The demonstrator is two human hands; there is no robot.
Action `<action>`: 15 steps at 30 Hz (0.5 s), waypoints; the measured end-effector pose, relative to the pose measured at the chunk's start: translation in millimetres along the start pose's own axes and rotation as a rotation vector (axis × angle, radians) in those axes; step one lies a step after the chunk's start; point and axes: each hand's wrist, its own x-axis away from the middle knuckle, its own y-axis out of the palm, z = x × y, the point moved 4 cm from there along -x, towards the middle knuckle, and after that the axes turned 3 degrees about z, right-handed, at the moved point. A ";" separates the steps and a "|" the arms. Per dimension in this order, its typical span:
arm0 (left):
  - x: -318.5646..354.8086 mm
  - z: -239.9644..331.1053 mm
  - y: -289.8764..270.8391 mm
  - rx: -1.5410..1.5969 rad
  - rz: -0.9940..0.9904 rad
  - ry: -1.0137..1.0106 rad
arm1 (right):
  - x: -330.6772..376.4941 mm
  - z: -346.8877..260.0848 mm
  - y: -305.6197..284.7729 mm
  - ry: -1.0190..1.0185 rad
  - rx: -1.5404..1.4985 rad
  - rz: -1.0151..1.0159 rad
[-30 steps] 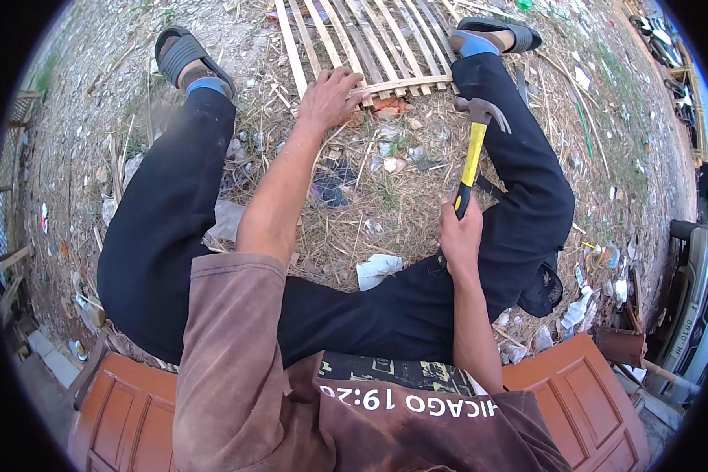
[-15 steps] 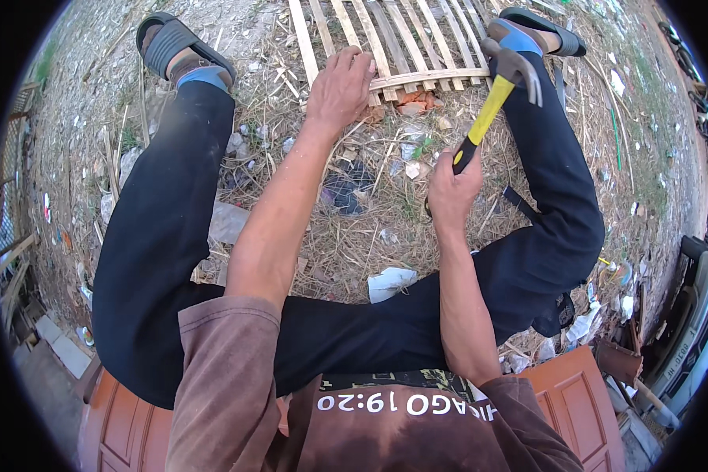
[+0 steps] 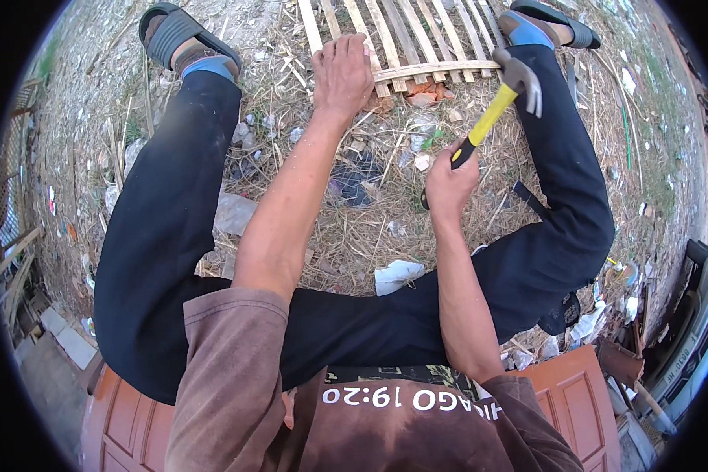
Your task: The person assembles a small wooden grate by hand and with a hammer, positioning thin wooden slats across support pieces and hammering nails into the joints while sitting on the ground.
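Observation:
A panel of pale wooden slats (image 3: 417, 39) lies on the ground between my feet, with a cross strip along its near edge. My left hand (image 3: 343, 72) presses down on the near left corner of that panel, fingers bent over the slats. My right hand (image 3: 448, 179) grips the black end of a yellow-handled claw hammer (image 3: 495, 106). The steel head is raised just above the right part of the cross strip. I cannot make out any nail.
I sit on a reddish-brown panelled door (image 3: 582, 401), legs in dark trousers spread to both sides, sandals (image 3: 173, 31) on my feet. Dry grass, paper scraps (image 3: 397, 275), plastic and a black patch (image 3: 362, 177) litter the ground. A vehicle's bumper (image 3: 696, 330) is at the right.
The hammer head has swung up and forward, from near my right knee to over the slats' cross strip. My left hand stayed on the panel; the view shifted slightly.

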 end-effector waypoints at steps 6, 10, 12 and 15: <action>3.5 -7.6 3.4 -0.028 -0.003 -0.005 | 0.8 -26.8 7.8 0.005 0.293 -0.143; 3.0 -6.4 3.3 -0.027 0.011 -0.005 | 5.8 -32.9 -2.5 0.129 -0.138 0.039; 2.7 0.9 3.2 0.003 0.018 0.000 | 1.7 1.7 1.2 0.028 0.193 -0.069; -1.0 -8.8 3.4 -0.026 0.002 -0.028 | -1.0 -5.2 15.4 -0.096 0.544 -0.215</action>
